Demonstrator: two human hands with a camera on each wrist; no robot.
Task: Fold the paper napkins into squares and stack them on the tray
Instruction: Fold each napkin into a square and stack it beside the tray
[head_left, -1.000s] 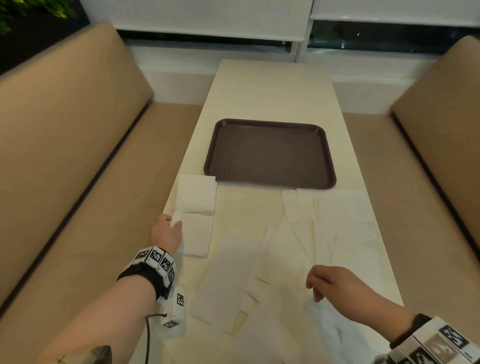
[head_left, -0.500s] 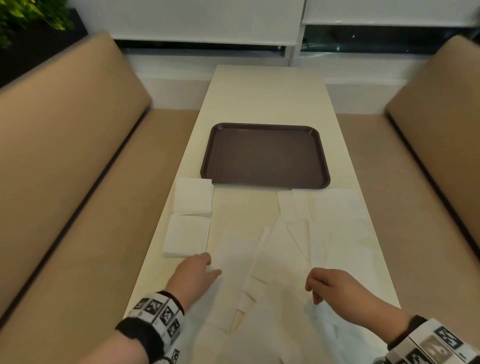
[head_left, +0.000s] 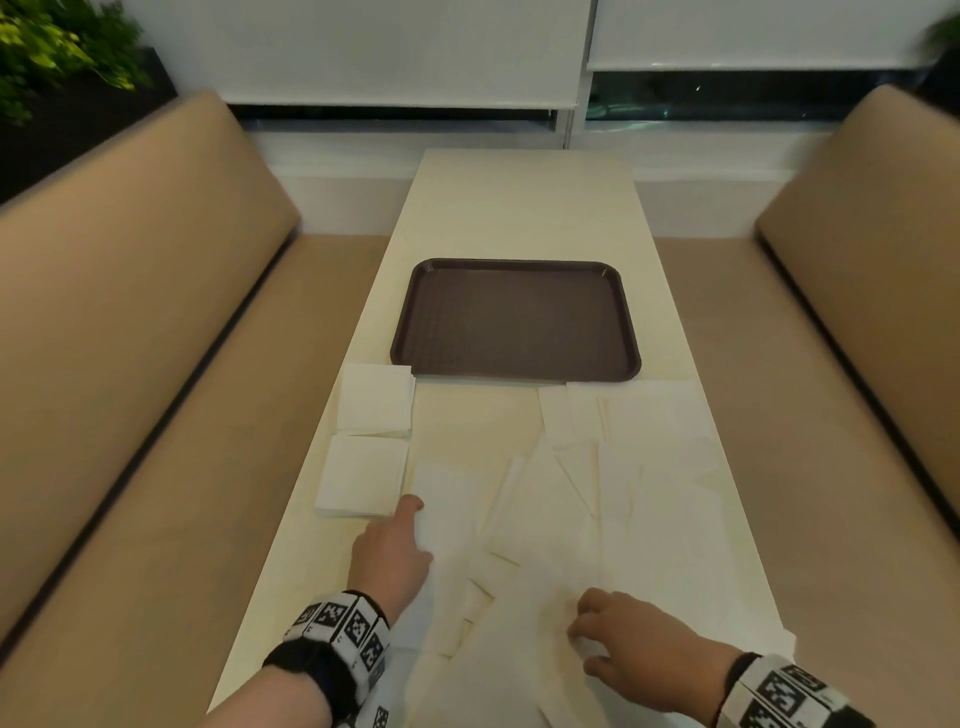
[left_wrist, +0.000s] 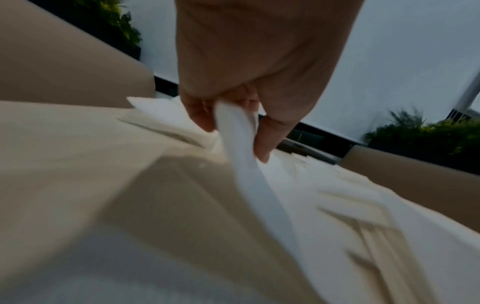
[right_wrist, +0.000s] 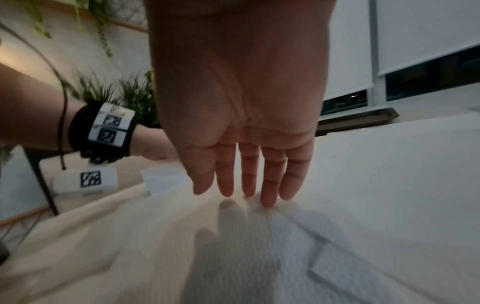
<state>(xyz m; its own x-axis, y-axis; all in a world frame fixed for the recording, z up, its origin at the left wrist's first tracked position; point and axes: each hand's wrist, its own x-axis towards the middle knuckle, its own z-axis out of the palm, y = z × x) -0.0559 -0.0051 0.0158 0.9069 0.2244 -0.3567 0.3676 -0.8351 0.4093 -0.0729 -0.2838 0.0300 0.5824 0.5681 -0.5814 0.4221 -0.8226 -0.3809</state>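
The dark brown tray (head_left: 415, 332) lies empty in the middle of the table. Two folded white napkin squares (head_left: 375, 399) (head_left: 362, 475) sit by the table's left edge, just before the tray. Several unfolded napkins overlap across the near half. My left hand (head_left: 413, 522) pinches the left edge of a long unfolded napkin (head_left: 449, 493); the left wrist view shows that edge (left_wrist: 235, 123) lifted between thumb and fingers (left_wrist: 267, 139). My right hand (head_left: 587, 631) rests on the loose napkins (head_left: 649, 519) at the near right, its straight fingers (right_wrist: 267, 185) touching the paper (right_wrist: 324, 236).
Tan bench seats (head_left: 130, 364) (head_left: 857, 338) flank the narrow cream table (head_left: 519, 208). Windows with white blinds stand beyond its far end. A plant (head_left: 47, 47) sits at the back left. Bare table shows beyond the tray.
My left hand left the nearer folded square, moved right and toward me, and took hold of the long napkin's edge. My right hand shifted nearer onto the pile.
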